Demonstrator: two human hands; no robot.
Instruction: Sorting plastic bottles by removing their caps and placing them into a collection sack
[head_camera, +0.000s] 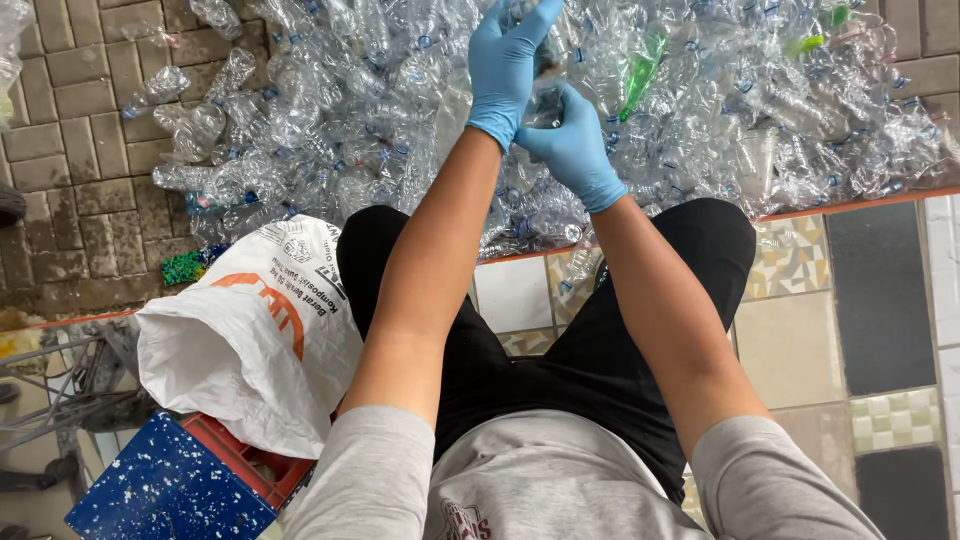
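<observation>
Both my hands wear blue gloves and meet over a large heap of crushed clear plastic bottles (330, 110). My left hand (505, 65) grips the upper part of a clear plastic bottle (545, 95). My right hand (575, 145) closes around the lower part of the same bottle, just below and to the right. The bottle is mostly hidden between the gloves. I sit with black shorts and a grey shirt, knees pointing at the heap.
A white plastic sack (250, 340) with orange print lies open at my left, over a red crate (250, 465) and a blue speckled board (160, 490). A few green bottles (640, 75) show in the heap. Brick paving lies left, patterned tiles right.
</observation>
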